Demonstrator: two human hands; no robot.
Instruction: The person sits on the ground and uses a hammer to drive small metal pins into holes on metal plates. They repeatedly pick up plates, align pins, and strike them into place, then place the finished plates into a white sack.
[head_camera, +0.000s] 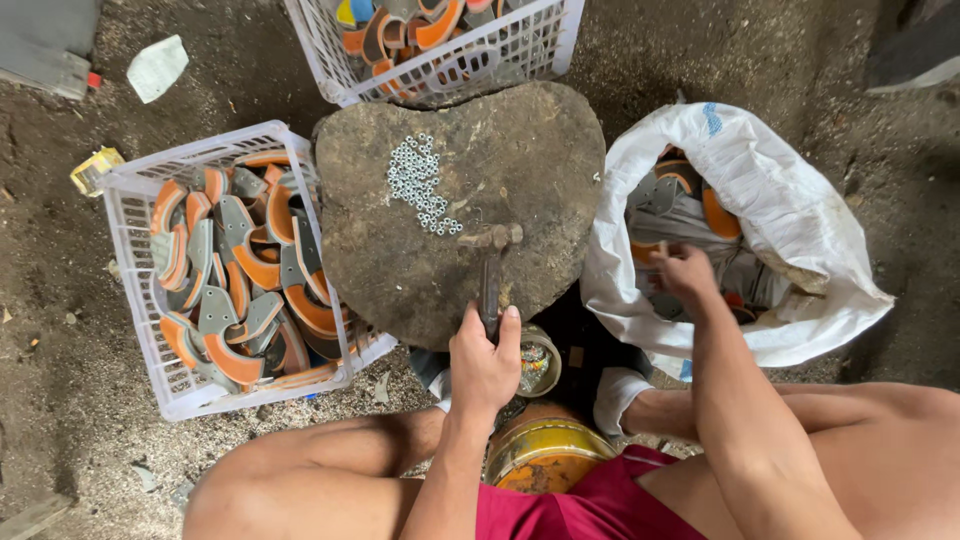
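**Hammer held on stump, other hand in sack**

Left hand (484, 362): fingers closed around the handle of a hammer (491, 270), thumb lying along the shaft. The head rests on the stump (390, 260), near its front edge, just below a loose pile of small metal nuts (418, 182). Grip sits at the low end of the handle, away from the head.

Right hand (686, 270): reaching into a white sack (770, 190), fingers curled down among the curved grey and orange pieces (680, 205) inside. Cannot tell whether they are clamped on one; the fingertips are hidden by the pieces and the sack wall.

Handling, judged: the hammer looks head-heavy and stiff, its metal worn and dull; holding it at the far end of the handle suits swinging, holding nearer the head suits control. The curved pieces appear rigid and flat, light enough for one hand, best pinched across the width at mid-arc. The nuts are tiny and loose, likely to roll or scatter if the stump is jarred.

Outward: a white crate (135, 215) of the same pieces stands left of the stump, touching it. A second crate (560, 40) stands beyond it. A yellow can (545, 452) sits between the person's knees, a small open tin (540, 362) just above it. Dirt floor (60, 320) all round.
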